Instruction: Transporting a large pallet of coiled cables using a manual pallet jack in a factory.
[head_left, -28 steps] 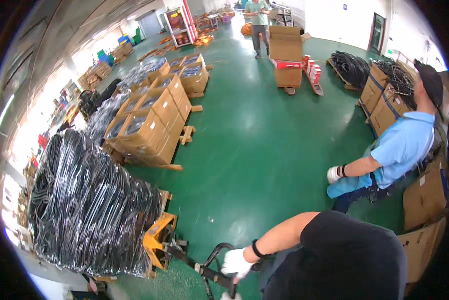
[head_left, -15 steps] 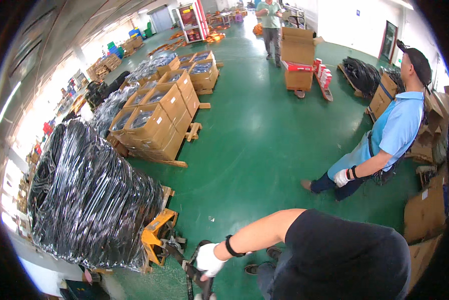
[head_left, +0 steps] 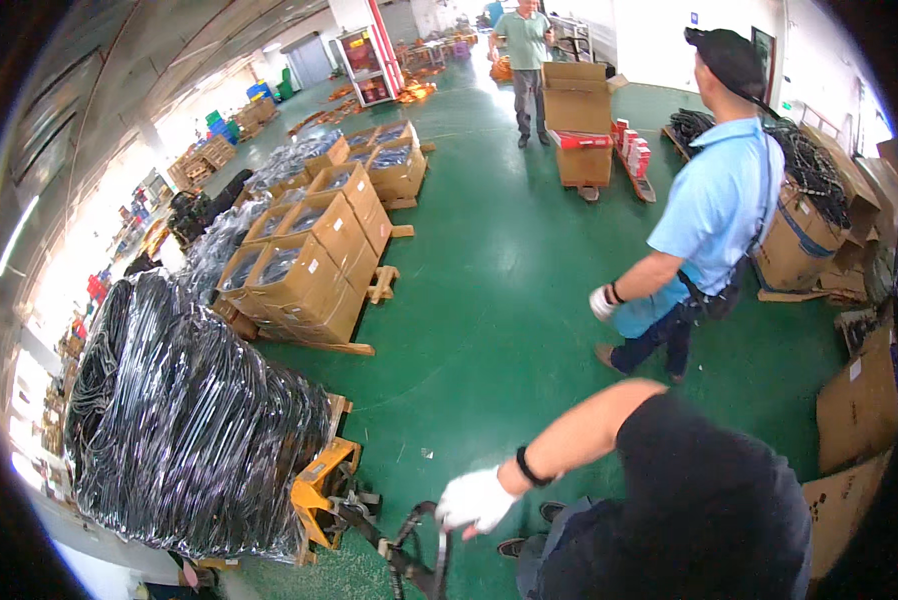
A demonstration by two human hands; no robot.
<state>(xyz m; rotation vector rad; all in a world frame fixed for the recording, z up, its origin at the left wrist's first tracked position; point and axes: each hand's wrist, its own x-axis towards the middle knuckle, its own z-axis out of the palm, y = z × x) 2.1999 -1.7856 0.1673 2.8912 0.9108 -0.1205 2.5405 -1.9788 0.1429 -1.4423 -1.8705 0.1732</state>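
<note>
The white-gloved right hand is reaching to the loop handle of a pallet jack, its fingers loosely bent at the loop's edge; I cannot tell whether they are closing round it; the left hand is lying out of view, so I cannot tell its state; the jack's shaft is running its long axis from the yellow frame down toward the lower right, the loop end pointing toward the person; just left of the jack, a tall bundle of black coils in clear film is standing on a wooden pallet; beyond the jack and to its right, a person in a light blue shirt is standing; straight beyond the jack, open cartons are sitting stacked; farther beyond it, rightward, a large cardboard box is standing open; farthest from the jack, a person in a green shirt is facing this way.
</note>
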